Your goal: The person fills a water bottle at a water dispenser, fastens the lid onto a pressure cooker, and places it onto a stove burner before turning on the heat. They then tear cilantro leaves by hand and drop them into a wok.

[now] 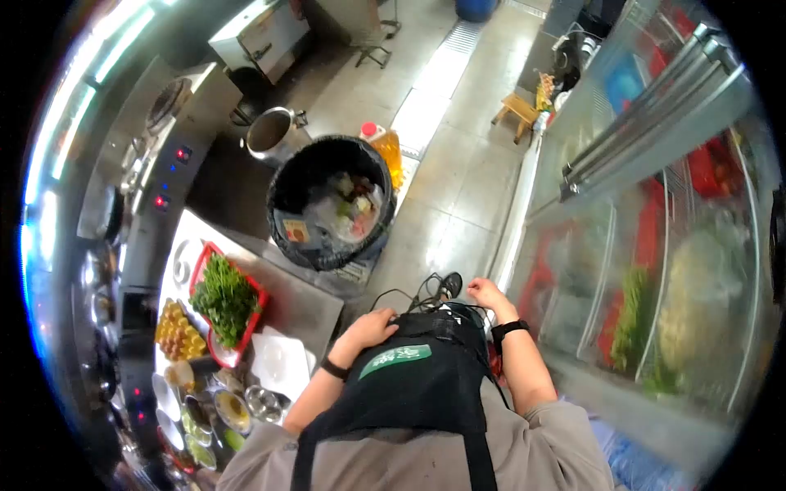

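My left hand (pixel 373 327) rests near the front of my black apron (pixel 409 393), fingers loosely bent, with nothing visible in it. To the right of the apron, my right hand (pixel 489 295) hangs in the air near the glass-door fridge (pixel 589 270). Its fingers are loosely curved and slightly apart, and I see no object in them. Dark wristbands circle both wrists. A black cord or strap (pixel 413 299) loops in front of the apron between the hands, above a dark shoe (pixel 449 285).
Ahead stands a black-lined bin (pixel 282 204) of waste beside an oil jug (pixel 386 151) and a metal pot (pixel 270 131). Leafy greens (pixel 225 299) fill a red basket (pixel 260 299) on the left counter (pixel 307 307), near eggs (pixel 182 331) and bowls. A wooden stool (pixel 516 110) stands farther off.
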Available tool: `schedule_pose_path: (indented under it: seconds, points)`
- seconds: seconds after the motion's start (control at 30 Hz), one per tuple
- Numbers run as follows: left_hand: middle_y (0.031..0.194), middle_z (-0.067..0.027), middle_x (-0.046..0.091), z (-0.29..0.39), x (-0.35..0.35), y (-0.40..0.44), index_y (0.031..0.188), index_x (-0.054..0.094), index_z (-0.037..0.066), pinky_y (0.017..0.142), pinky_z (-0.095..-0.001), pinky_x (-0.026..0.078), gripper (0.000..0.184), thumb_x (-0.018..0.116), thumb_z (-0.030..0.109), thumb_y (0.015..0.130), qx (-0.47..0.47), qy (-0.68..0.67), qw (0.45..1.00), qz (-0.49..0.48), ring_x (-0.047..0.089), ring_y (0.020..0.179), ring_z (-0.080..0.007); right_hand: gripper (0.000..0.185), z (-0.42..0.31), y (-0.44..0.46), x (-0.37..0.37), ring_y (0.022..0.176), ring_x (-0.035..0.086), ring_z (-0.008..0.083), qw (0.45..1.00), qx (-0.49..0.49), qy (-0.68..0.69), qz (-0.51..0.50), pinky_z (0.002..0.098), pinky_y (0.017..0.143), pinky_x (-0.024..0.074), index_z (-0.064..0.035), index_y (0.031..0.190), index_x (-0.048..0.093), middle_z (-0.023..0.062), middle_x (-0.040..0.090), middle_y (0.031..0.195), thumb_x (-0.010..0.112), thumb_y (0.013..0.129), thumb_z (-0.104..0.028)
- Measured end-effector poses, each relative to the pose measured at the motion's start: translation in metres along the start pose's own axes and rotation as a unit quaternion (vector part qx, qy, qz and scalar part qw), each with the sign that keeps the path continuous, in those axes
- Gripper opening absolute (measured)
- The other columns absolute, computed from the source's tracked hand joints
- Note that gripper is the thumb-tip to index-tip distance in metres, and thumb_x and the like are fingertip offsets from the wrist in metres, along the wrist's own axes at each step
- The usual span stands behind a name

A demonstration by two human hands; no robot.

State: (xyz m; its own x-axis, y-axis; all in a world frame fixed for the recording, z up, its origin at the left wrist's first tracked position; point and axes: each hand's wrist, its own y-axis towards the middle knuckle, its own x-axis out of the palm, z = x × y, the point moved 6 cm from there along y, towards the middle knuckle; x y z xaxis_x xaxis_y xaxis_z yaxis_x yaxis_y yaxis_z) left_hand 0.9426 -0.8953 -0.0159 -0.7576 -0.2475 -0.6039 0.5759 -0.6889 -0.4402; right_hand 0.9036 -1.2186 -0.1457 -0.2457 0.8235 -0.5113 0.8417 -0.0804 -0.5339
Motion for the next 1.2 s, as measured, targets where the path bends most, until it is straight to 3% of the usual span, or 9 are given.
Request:
schedule_pose_path:
  seconds: [0.17,0.33,0.53,0.6,0.63,0.73,0.87,0.93,1.2]
  points:
    - [0.117,-0.0212,0.061,0.031,-0.076,0.102,0.121,0.058,0.001,0.093,-0.0414,0.047,0.039,0.061,0.027,0.092,0.002,0.042,0.999,0.001,0.059,0.109,-0.0366,0.026,0.004,0.111,-0.097,0.075,0.066,0.0228,0.999,0.002,-0.043,0.02,0.0368,0.071,0.0521,-0.0024,0.102,0.068,0.0135,0.07,0.087,0.066,0.085,-0.023]
    - [0.115,-0.0208,0.064,0.047,-0.144,0.165,0.118,0.059,-0.001,0.09,-0.04,0.049,0.038,0.064,0.024,0.089,-0.095,-0.08,0.99,0.06,0.061,0.106,-0.036,0.025,-0.018,0.182,-0.171,0.075,0.065,0.0209,0.998,-0.038,-0.003,0.047,0.0356,0.071,0.0517,-0.0032,0.1,0.068,0.0112,0.07,0.085,0.065,0.086,-0.024]
    - [0.112,-0.0214,0.064,-0.016,-0.179,0.237,0.117,0.06,0.0,0.088,-0.0408,0.049,0.04,0.065,0.028,0.088,-0.131,-0.061,0.988,0.062,0.062,0.104,-0.0363,0.023,-0.022,0.264,-0.239,0.073,0.062,0.0171,0.999,-0.023,0.036,0.01,0.0331,0.068,0.0505,-0.0024,0.098,0.067,0.0079,0.068,0.081,0.066,0.087,-0.023]
    - [0.113,-0.0212,0.064,-0.035,-0.196,0.271,0.117,0.06,0.001,0.086,-0.0413,0.049,0.04,0.064,0.031,0.089,-0.14,-0.049,0.987,0.055,0.062,0.103,-0.0366,0.025,-0.009,0.296,-0.269,0.072,0.061,0.0198,0.999,-0.017,-0.039,0.02,0.0347,0.067,0.0497,-0.0006,0.092,0.066,0.0094,0.066,0.077,0.063,0.087,-0.025]
    - [0.113,-0.021,0.065,-0.046,-0.203,0.291,0.114,0.061,0.002,0.087,-0.0423,0.049,0.039,0.064,0.032,0.09,-0.142,-0.044,0.988,0.047,0.062,0.103,-0.037,0.025,0.0,0.311,-0.283,0.073,0.061,0.0212,0.989,-0.093,-0.094,0.07,0.035,0.069,0.0499,-0.0008,0.094,0.067,0.0102,0.066,0.075,0.063,0.087,-0.025]
    - [0.113,-0.0241,0.061,-0.067,-0.235,0.354,0.113,0.062,0.001,0.092,-0.0473,0.046,0.042,0.062,0.034,0.087,-0.166,-0.075,0.983,0.013,0.058,0.107,-0.0409,0.02,0.006,0.332,-0.327,0.07,0.059,0.0165,0.999,0.038,0.031,-0.004,0.0313,0.063,0.0491,0.0012,0.092,0.066,0.0074,0.065,0.076,0.061,0.088,-0.018]
    - [0.103,-0.024,0.064,-0.062,-0.329,0.442,0.109,0.062,0.002,0.086,-0.0478,0.05,0.039,0.06,0.034,0.087,-0.117,-0.041,0.988,0.09,0.061,0.098,-0.0413,0.017,0.01,0.367,-0.377,0.072,0.061,0.014,0.999,0.023,-0.014,-0.026,0.0302,0.062,0.0502,-0.0032,0.098,0.067,0.0044,0.067,0.081,0.061,0.089,-0.017]
    - [0.102,-0.0211,0.065,-0.068,-0.368,0.485,0.102,0.062,0.003,0.084,-0.0476,0.051,0.034,0.06,0.033,0.088,-0.077,-0.023,0.984,0.158,0.062,0.098,-0.0404,0.018,-0.008,0.364,-0.398,0.074,0.062,0.0139,0.981,0.164,0.101,-0.032,0.0307,0.063,0.0509,-0.005,0.102,0.066,0.0033,0.067,0.084,0.061,0.091,-0.018]
    - [0.111,-0.0208,0.061,-0.067,-0.478,0.605,0.114,0.058,0.002,0.088,-0.0469,0.048,0.038,0.059,0.031,0.09,-0.094,-0.031,0.991,0.088,0.059,0.105,-0.0395,0.022,-0.008,0.453,-0.458,0.08,0.066,0.0166,0.963,0.226,0.143,-0.027,0.0323,0.064,0.0513,-0.0052,0.109,0.062,0.004,0.069,0.09,0.06,0.093,-0.019]
